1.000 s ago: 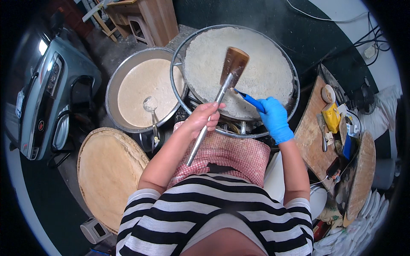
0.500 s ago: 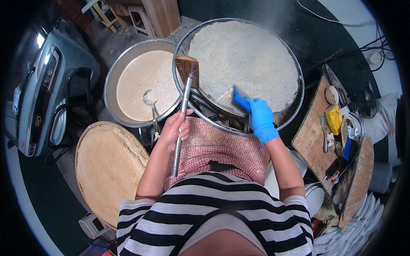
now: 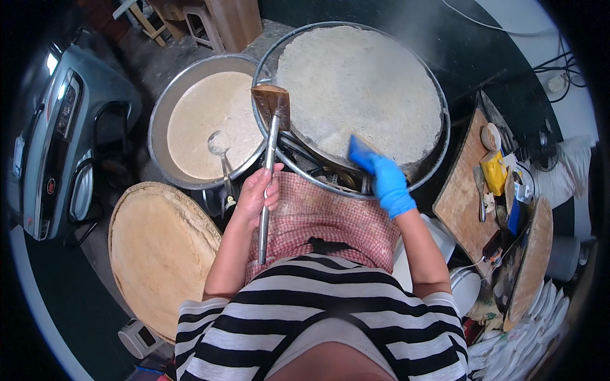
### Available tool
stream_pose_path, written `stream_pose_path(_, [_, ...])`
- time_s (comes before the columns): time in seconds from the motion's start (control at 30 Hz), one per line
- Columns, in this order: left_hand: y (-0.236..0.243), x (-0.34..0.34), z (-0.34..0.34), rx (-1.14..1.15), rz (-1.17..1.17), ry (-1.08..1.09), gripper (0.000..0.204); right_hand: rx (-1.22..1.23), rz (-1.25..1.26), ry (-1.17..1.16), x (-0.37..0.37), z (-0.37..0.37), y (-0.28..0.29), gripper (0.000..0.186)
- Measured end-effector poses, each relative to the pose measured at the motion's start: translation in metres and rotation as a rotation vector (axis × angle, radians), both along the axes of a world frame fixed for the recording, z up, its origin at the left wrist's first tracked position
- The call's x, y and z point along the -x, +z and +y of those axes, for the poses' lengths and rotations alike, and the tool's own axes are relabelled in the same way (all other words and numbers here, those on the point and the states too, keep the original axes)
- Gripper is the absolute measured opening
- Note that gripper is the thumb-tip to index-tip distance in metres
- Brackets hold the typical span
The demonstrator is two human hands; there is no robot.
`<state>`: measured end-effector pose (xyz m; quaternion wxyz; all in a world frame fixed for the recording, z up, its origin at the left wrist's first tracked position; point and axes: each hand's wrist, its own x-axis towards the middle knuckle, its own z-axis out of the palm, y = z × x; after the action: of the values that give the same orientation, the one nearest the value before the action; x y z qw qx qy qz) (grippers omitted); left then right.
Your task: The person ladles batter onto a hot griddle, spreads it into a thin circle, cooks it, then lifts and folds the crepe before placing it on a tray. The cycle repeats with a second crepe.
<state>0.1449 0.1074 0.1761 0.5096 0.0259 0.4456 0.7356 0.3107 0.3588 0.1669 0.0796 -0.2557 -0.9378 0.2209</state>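
Observation:
My left hand (image 3: pixel 259 189) is closed on the steel handle of a tool with a flat brown paddle head (image 3: pixel 270 103), which sits at the left rim of a round griddle. A pale, steaming sheet (image 3: pixel 356 70) covers that griddle, inside a metal ring (image 3: pixel 447 127). My right hand (image 3: pixel 387 184), in a blue glove, grips a blue scraper (image 3: pixel 359 151) at the near edge of the sheet. At the left stands a steel pot of beige batter (image 3: pixel 190 133) with a ladle (image 3: pixel 218 145) in it. Below it lies a stack of round, thin pancakes (image 3: pixel 159 254).
A worn wooden board (image 3: pixel 460 209) at right holds a bowl (image 3: pixel 490 136), yellow packet (image 3: pixel 494 170) and metal spatula (image 3: pixel 480 197). A grey scooter (image 3: pixel 73 146) stands far left. A wooden cabinet (image 3: pixel 232 22), stool (image 3: pixel 203 28), cables (image 3: pixel 559 70) and plastic bags (image 3: pixel 527 324) surround the station.
The paddle tool has moved left from over the sheet to the griddle's left rim. The blue scraper has shifted slightly along the near edge, its blade now angled up toward the sheet.

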Motion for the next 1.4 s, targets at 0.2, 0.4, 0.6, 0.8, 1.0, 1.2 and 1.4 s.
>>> stream_pose_path(0.2, [0.001, -0.003, 0.011, -0.008, 0.01, -0.024, 0.031, -0.099, -0.044, 0.16, -0.024, -0.029, -0.009, 0.032])
stream_pose_path(0.4, [0.004, -0.003, 0.003, -0.019, -0.005, 0.006, 0.03, 0.018, 0.138, -0.173, -0.076, 0.09, -0.003, 0.034])
stream_pose_path(0.6, [0.0, -0.007, 0.011, -0.009, 0.045, -0.015, 0.034, -0.194, -0.171, -0.363, -0.077, 0.139, -0.014, 0.03])
stream_pose_path(0.8, [-0.003, -0.012, 0.022, 0.006, 0.03, -0.036, 0.035, -0.215, -0.072, -0.189, -0.067, 0.047, -0.015, 0.027])
stream_pose_path(1.0, [0.0, -0.011, 0.028, 0.003, 0.038, -0.06, 0.034, -0.136, -0.277, -0.049, -0.043, -0.024, -0.032, 0.035])
stream_pose_path(1.2, [0.002, -0.011, 0.019, 0.002, 0.016, -0.039, 0.034, 0.001, -0.096, 0.07, -0.046, -0.034, -0.006, 0.044])
stream_pose_path(1.4, [0.001, -0.008, 0.007, 0.01, 0.013, 0.01, 0.034, 0.04, -0.111, -0.43, -0.065, 0.07, 0.037, 0.041])
